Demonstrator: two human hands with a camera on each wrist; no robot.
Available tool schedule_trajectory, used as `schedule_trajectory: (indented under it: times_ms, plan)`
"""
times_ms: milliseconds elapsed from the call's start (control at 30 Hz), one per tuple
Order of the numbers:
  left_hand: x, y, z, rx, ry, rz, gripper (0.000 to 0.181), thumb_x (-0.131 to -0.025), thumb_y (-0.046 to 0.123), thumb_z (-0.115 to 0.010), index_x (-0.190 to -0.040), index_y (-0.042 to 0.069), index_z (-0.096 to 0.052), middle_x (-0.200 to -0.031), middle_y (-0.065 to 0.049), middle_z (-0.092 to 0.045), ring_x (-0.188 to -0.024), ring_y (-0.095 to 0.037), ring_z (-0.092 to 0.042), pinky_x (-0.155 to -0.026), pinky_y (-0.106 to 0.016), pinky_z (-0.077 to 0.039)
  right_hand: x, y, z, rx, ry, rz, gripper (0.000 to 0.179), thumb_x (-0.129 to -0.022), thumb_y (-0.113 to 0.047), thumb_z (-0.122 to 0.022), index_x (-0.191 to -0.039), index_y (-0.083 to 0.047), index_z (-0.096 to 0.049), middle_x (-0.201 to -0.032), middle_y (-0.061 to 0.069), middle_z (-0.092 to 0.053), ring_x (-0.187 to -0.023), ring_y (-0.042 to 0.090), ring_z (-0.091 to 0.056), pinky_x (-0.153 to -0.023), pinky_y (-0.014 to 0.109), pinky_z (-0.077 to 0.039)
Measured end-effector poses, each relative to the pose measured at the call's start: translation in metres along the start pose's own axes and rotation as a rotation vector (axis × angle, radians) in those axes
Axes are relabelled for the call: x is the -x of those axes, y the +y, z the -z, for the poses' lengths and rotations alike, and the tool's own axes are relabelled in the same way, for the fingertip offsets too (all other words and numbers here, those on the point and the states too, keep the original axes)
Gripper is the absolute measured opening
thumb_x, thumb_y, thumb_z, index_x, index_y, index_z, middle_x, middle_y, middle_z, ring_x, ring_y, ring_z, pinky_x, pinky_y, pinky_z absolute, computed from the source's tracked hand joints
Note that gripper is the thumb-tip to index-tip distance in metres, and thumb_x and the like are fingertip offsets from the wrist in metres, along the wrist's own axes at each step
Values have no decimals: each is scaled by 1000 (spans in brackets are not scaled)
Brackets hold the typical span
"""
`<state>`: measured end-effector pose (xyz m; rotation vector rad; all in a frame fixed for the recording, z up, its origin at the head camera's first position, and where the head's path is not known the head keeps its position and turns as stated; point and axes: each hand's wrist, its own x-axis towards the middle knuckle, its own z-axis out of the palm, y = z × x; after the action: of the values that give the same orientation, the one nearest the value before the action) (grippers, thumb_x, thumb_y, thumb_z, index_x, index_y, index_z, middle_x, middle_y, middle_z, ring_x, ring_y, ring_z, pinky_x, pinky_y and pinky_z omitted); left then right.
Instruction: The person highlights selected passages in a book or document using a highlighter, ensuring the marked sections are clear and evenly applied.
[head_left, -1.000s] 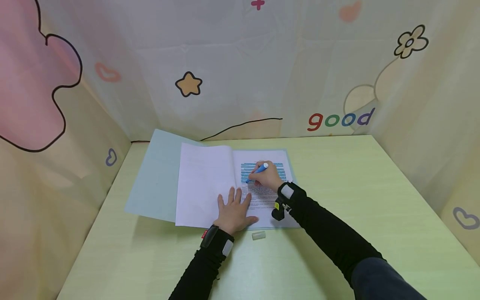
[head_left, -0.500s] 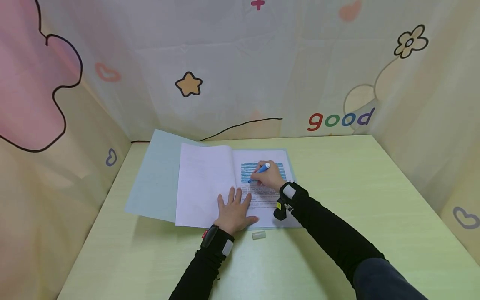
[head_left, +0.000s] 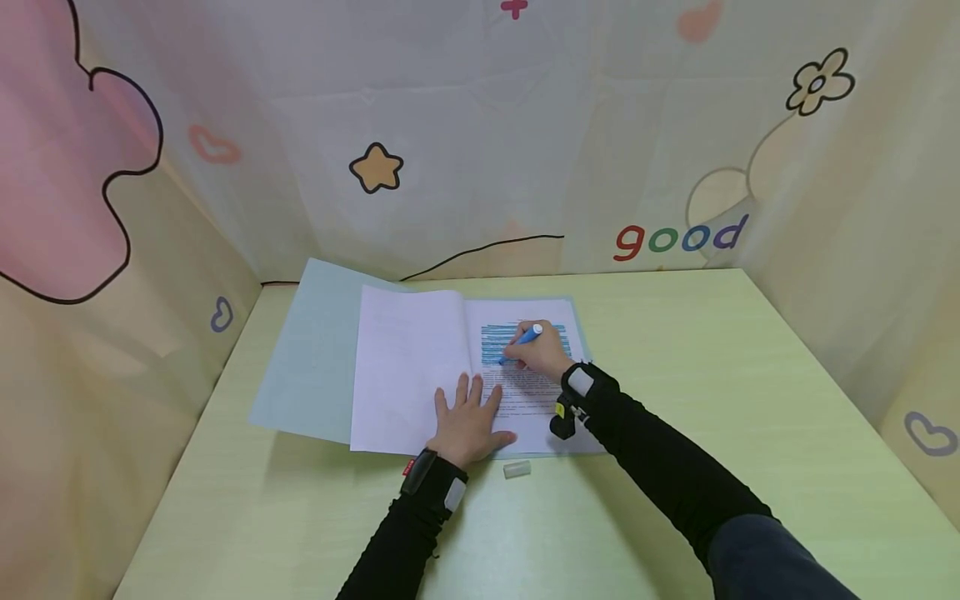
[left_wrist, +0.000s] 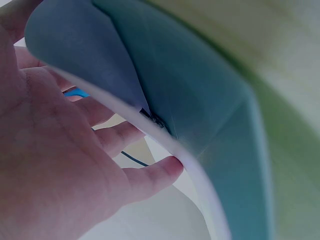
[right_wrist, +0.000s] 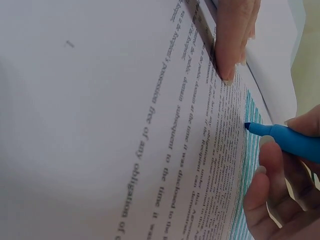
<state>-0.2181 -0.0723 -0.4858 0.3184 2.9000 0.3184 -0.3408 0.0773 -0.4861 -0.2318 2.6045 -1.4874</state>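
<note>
At the centre of the frame, an open booklet (head_left: 408,367) lies on the table (head_left: 675,400), its pale blue cover (head_left: 315,358) spread to the left and its printed page (head_left: 558,312) to the right. The right hand (head_left: 546,350) pinches a blue marker (head_left: 528,335), fingers clamped on the barrel, the nib (right_wrist: 248,126) at the border of the blue strokes (right_wrist: 254,112); whether it touches paper I cannot tell. The left hand (head_left: 463,429) rests across the fold at lower middle, fingers spread apart. Below the booklet lies a short pale piece (head_left: 517,470), too small from here to identify. The chief hazard, as I judge it, is a stroke straying from its line, since the print is closely set and the right hand hides part of it. Should the left hand lighten, the page could shift under the nib. Wet ink might smear beneath the right hand, and lingering in one spot could soak the sheet.
</note>
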Motion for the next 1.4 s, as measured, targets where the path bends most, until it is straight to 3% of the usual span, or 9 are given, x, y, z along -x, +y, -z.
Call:
schedule_trajectory:
  times_ms: [1400]
  plan:
    - [-1, 1, 0, -11, 2, -1, 77, -87, 56, -60, -150, 19, -36, -160, -14, -24, -151, -35, -12, -115, -65, -12, 5, 1, 10, 36, 8, 16, 19, -80, -8, -70, -67, -7, -56, -81, 18, -72, -58, 22, -67, -50, 22, -46]
